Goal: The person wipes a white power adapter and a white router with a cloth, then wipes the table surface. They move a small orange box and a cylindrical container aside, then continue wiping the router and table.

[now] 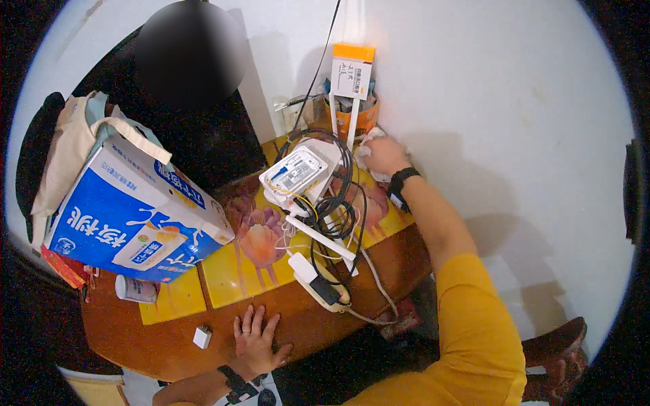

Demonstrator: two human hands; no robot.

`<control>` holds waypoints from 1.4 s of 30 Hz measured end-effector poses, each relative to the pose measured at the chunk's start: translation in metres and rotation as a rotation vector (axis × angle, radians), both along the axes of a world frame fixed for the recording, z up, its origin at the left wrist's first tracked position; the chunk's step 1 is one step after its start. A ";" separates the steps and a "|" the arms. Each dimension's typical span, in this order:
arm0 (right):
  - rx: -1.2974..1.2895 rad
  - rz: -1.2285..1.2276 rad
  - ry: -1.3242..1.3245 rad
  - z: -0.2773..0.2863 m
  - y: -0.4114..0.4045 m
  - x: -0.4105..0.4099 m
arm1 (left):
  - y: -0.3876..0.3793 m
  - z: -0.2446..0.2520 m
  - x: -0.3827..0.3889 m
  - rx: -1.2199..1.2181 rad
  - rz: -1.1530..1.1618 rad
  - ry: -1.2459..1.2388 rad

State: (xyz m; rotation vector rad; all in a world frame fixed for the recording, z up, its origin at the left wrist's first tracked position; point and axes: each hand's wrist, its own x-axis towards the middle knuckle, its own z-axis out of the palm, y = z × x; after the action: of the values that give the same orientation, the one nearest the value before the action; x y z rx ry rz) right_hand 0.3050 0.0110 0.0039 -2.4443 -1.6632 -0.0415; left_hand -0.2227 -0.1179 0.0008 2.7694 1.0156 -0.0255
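My right hand (388,155) is reached out to the far right of the wooden table (167,350), against the wall. Its fingers are closed on a crumpled white tissue or cloth (380,176), pressed down on the yellow floral mat (249,264). Just beyond it stands an orange container (366,121) with things in it. At the table's near edge my left hand (256,342) lies palm down, fingers spread, holding nothing. To its left is a small white charger plug (202,337).
A white modem (299,170), coiled black cables (339,215) and a power strip (322,292) crowd the middle. At left stand a blue-and-white carton (96,223), a cloth bag (61,157) and a lying white jar (136,289). A white-and-orange box (353,76) rises above the container.
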 end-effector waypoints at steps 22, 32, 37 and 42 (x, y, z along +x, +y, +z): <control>0.233 0.434 0.125 -0.012 -0.052 -0.076 | -0.009 0.007 0.007 0.036 -0.006 -0.033; 0.093 0.652 0.188 0.003 -0.085 -0.101 | -0.006 0.002 0.002 0.020 0.017 -0.057; 0.086 0.644 0.256 0.020 -0.105 -0.073 | -0.004 0.000 0.002 0.003 0.022 -0.050; 0.166 0.300 0.214 -0.007 -0.074 -0.048 | -0.001 -0.001 0.002 -0.021 0.019 -0.031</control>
State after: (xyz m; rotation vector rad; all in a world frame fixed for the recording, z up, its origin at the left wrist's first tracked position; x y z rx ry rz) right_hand 0.2573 -0.0633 -0.0032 -1.9826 -1.8263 0.1148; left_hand -0.2210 -0.1189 0.0000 2.7320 1.0278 0.0099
